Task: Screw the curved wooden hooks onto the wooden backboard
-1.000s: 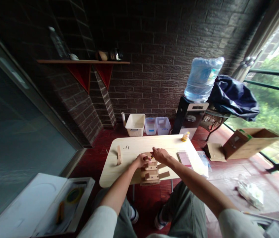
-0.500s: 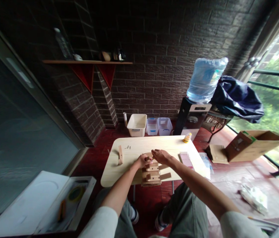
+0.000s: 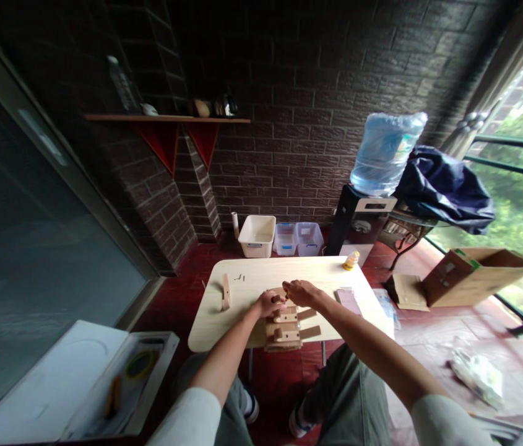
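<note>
At the near edge of the pale table point(image 3: 261, 269) lies a wooden assembly point(image 3: 284, 344), a board carrying several short wooden blocks with dark holes. My left hand point(image 3: 268, 304) is closed on a wooden block point(image 3: 278, 300) at the assembly's far end. My right hand point(image 3: 301, 292) is just to the right of it, fingers pinched together over the same end; whatever they hold is too small to make out. Two flat wooden strips, one of them a near strip point(image 3: 310, 332), stick out to the right. A loose wooden piece point(image 3: 226, 292) with a hooked end lies at the table's left.
Small dark parts point(image 3: 239, 277) lie near the far left table edge. A yellow-capped bottle point(image 3: 351, 261) and a pinkish flat pad point(image 3: 348, 300) are on the right side. Beyond stand plastic bins point(image 3: 257, 249) and a water dispenser point(image 3: 358, 226). An open case point(image 3: 150, 396) is at lower left.
The view has shifted slightly. Both hands stay at the far end of the wooden assembly, with only a slight change in the right fingers.
</note>
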`<state>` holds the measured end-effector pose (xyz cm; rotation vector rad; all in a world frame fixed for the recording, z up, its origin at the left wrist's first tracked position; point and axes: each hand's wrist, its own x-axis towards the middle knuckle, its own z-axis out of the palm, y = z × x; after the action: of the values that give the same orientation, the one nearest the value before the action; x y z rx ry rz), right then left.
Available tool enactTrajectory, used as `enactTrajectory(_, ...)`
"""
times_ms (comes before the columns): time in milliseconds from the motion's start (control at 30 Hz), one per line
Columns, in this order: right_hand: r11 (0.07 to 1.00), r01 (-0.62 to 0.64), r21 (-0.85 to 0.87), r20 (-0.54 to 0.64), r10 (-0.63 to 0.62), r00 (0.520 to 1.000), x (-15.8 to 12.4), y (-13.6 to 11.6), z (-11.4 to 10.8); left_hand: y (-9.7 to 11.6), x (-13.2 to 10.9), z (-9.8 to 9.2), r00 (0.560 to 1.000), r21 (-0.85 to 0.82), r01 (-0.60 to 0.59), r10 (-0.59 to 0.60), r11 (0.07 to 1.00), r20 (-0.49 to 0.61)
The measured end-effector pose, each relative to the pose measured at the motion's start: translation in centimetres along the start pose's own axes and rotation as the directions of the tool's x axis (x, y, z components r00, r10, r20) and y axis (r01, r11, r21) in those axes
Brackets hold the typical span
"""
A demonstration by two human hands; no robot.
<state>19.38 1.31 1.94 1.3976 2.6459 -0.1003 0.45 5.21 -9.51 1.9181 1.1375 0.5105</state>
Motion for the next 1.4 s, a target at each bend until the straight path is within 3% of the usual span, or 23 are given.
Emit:
enactTrajectory(200, 0.998, -0.068, 0.008, -0.010, 0.068, 0.998, 0.7, -0.7, 0.2, -0.4, 0.1, 0.1, 1.000, 0.005, -0.020, 0.020, 1.000, -0.009)
enactTrajectory(433, 0.993, -0.117, -0.018, -0.013, 0.117, 0.993, 1.6, -0.9, 0.9, 0.6, -0.5, -0.3, 1.000, 0.030, 0.004, -0.004, 1.000, -0.004)
enactTrajectory(767, 1.000, -0.016, -0.012, -0.036, 0.016, 0.999, 1.0, -0.8, 0.5, 0.4, -0.3, -0.3, 1.000, 0.072, -0.004, 0.003, 0.997, 0.010)
enactTrajectory(1067, 0.983, -0.181, 0.005, -0.009, 0.181, 0.983, 1.7, -0.9, 1.1, -0.5, -0.2, 0.0, 1.000, 0.042, 0.005, -0.005, 0.999, -0.006)
enactTrajectory(1133, 0.986, -0.165, 0.030, 0.020, 0.164, 0.986, 1.4, -0.5, 0.8, -0.4, -0.2, 0.0, 1.000, 0.043, 0.011, -0.011, 0.999, 0.007)
enactTrajectory(1267, 0.999, -0.027, 0.046, -0.029, 0.028, 0.999, 0.7, -0.3, 0.7, -0.2, -0.1, 0.0, 1.000, 0.073, 0.009, -0.010, 0.997, 0.007)
enactTrajectory(1400, 0.999, -0.014, 0.047, -0.047, 0.016, 0.999, 0.8, -0.6, 1.3, -0.2, 0.0, 0.1, 1.000, 0.082, -0.021, 0.022, 0.996, -0.006)
